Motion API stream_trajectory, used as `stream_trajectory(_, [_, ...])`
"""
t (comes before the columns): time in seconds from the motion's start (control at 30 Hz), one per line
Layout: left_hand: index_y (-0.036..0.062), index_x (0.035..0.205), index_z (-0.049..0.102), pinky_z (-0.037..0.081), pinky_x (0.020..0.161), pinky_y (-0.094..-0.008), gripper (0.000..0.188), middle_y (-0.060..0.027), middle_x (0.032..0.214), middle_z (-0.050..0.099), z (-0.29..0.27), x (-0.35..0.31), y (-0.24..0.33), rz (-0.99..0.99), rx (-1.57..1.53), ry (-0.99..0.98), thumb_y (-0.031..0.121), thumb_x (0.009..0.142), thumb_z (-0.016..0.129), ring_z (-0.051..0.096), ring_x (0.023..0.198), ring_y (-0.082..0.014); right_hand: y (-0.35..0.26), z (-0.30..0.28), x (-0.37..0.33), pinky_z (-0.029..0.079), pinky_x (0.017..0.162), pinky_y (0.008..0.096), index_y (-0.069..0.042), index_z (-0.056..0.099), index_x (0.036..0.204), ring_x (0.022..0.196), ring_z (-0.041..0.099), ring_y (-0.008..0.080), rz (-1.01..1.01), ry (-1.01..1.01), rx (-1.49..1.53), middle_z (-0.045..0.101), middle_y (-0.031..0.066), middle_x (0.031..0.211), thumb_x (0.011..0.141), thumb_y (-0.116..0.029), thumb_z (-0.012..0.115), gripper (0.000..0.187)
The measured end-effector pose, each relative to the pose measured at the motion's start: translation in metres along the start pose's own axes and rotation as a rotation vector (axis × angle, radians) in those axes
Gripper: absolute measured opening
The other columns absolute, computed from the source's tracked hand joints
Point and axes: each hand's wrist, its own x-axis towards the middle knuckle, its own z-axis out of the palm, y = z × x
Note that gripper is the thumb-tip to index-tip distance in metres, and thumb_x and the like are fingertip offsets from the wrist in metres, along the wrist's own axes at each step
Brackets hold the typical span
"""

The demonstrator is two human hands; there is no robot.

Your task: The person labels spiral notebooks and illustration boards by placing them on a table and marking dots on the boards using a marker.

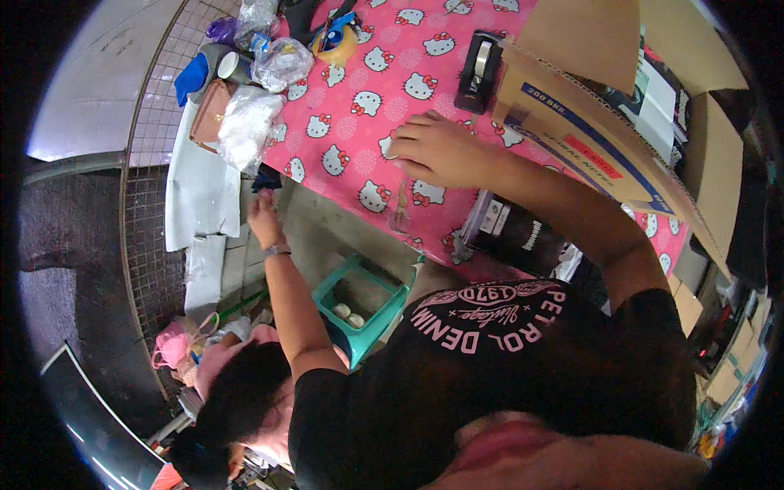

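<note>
A glossy pink table cover printed with white cartoon cats (347,131) spreads under the right hand (441,153), whose fingers are loosely bent, slightly apart and hold nothing visible. The left hand (265,222) is at a small dark-blue bundle (266,180) by the cover's left edge, below a crumpled clear plastic bag (245,126); I cannot tell whether its fingers grip it. An open brown cardboard carton (539,122) stands at right. Below lies a green plastic frame (382,328), near a dark-haired person (245,392), beside a metal wire-grid panel (147,220)
</note>
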Motion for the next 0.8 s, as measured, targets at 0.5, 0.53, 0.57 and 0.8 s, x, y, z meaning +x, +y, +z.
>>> stream_trajectory(0.5, [0.0173,0.115,0.068,0.025,0.112,-0.0425,0.038,-0.0216,0.143,0.041,0.122,0.518,0.055,0.751,0.915,-0.294,0.037,0.084,0.062,0.025,0.140,-0.0353,0.127,0.284,0.150,0.010,0.110,0.0649,-0.019,0.034,0.143,0.141,0.018,0.0385,0.817,-0.063,-0.514,0.023,0.0151,0.151,0.088,-0.054,0.050,0.067])
stream_trajectory(0.53, [0.0188,0.116,0.068,0.023,0.113,-0.0441,0.039,-0.0198,0.146,0.037,0.139,0.536,0.048,0.778,1.031,-0.305,0.039,0.084,0.060,0.021,0.142,-0.0350,0.127,0.279,0.152,0.010,0.111,0.0644,-0.020,0.034,0.143,0.141,0.018,0.0382,0.846,-0.086,-0.520,0.023,0.0148,0.151,0.088,-0.055,0.049,0.068])
stream_trajectory(0.57, [0.0200,0.117,0.067,0.021,0.114,-0.0459,0.040,-0.0172,0.149,0.034,0.200,0.526,0.063,0.823,1.102,-0.290,0.042,0.085,0.058,0.019,0.143,-0.0346,0.136,0.269,0.141,0.010,0.111,0.0643,-0.020,0.035,0.143,0.140,0.018,0.0380,0.926,-0.113,-0.563,0.023,0.0147,0.151,0.087,-0.055,0.050,0.068])
stream_trajectory(0.8, [0.0078,0.113,0.062,0.041,0.098,-0.0513,0.040,-0.0194,0.119,0.061,0.250,0.593,0.110,0.783,1.070,-0.172,0.036,0.086,0.052,0.052,0.117,-0.0380,0.135,0.267,0.155,0.011,0.111,0.0634,-0.020,0.037,0.142,0.139,0.020,0.0372,0.967,-0.202,-0.551,0.023,0.0136,0.151,0.082,-0.052,0.058,0.071])
